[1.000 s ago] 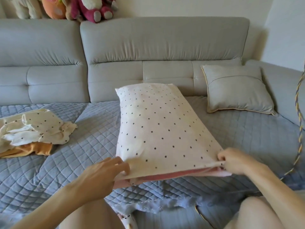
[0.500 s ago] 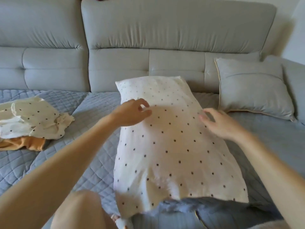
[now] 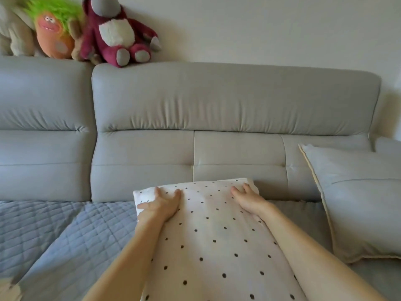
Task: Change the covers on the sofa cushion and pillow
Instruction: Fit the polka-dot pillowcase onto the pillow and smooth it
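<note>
A white pillow [image 3: 217, 242] with small dark dots lies lengthwise on the sofa seat, its far end against the backrest. My left hand [image 3: 161, 205] rests flat on the pillow's far left corner with fingers spread. On the far right corner my right hand [image 3: 248, 199] presses down, fingers straight. A grey square cushion [image 3: 360, 200] with a pale piped edge leans at the right, apart from the pillow.
The grey sofa backrest [image 3: 217, 118] rises just beyond the pillow. A quilted blue-grey seat cover [image 3: 56, 235] spreads to the left. Plush toys [image 3: 112, 33] sit on top of the backrest at the upper left. A scrap of pale cloth [image 3: 8, 288] shows at the bottom left.
Both hands left the pillow's near open end and moved up to its far corners. The pillow now sits closer to the backrest, and my view has lifted toward the wall.
</note>
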The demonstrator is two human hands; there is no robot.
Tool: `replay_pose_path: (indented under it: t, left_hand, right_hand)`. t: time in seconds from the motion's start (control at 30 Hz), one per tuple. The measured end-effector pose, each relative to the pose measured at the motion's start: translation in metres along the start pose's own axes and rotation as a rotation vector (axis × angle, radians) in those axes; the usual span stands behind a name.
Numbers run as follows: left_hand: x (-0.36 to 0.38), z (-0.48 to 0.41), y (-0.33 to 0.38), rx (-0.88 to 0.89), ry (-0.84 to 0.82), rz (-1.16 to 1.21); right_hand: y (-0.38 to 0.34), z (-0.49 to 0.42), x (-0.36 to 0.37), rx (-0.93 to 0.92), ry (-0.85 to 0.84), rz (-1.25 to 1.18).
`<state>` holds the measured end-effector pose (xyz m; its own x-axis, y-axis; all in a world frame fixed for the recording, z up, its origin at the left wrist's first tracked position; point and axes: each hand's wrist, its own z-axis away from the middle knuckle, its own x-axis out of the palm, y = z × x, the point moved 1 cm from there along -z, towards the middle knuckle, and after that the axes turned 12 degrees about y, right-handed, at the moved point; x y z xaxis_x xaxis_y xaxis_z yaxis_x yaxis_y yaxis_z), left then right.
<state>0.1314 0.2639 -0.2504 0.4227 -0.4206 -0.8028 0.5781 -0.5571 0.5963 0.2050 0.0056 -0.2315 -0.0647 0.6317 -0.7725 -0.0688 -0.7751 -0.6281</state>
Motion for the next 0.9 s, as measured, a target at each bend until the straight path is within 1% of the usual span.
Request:
replay_pose_path:
  t: [0.03,0.13,0.17,0.23,0.3,0.37,0.47,0.6,0.7,0.8,0.9]
  left_hand:
    - [0.005,-0.016,-0.003,-0.018,-0.003,0.04]
    - [0.018,-0.039,-0.01,-0.143,-0.004,0.227]
    - [0.021,-0.046,-0.013,-0.182,0.019,0.285]
    - [0.024,-0.057,-0.017,-0.284,0.055,0.406]
    - [0.021,-0.062,-0.016,-0.384,0.035,0.598]
    - [0.015,-0.065,-0.014,-0.426,0.028,0.808]
    - [-0.006,-0.06,-0.004,-0.338,0.086,0.937]
    - [-0.051,-0.035,0.011,-0.135,0.189,1.075]
    - [-0.077,-0.015,0.012,-0.076,0.242,1.185]
    - [-0.098,0.008,0.015,0.016,0.409,1.142]
    - [-0.11,0.028,0.02,0.03,0.481,1.161]
  right_hand:
    - [-0.002,-0.016,0.002,0.011,0.018,-0.047]
    - [0.0,-0.046,0.012,0.07,0.079,-0.198]
    - [0.004,-0.053,0.017,0.109,0.112,-0.268]
    - [0.013,-0.061,0.021,0.255,0.159,-0.427]
    - [0.024,-0.066,0.018,0.404,0.156,-0.556]
    - [0.029,-0.069,0.011,0.443,0.11,-0.639]
    - [0.02,-0.066,-0.003,0.36,0.172,-0.727]
    - [-0.004,-0.041,-0.027,0.126,0.321,-0.829]
    - [-0.019,-0.015,-0.046,0.005,0.389,-0.874]
    - [-0.03,0.008,-0.06,-0.111,0.55,-0.785]
    - [-0.034,0.028,-0.067,-0.13,0.698,-0.747]
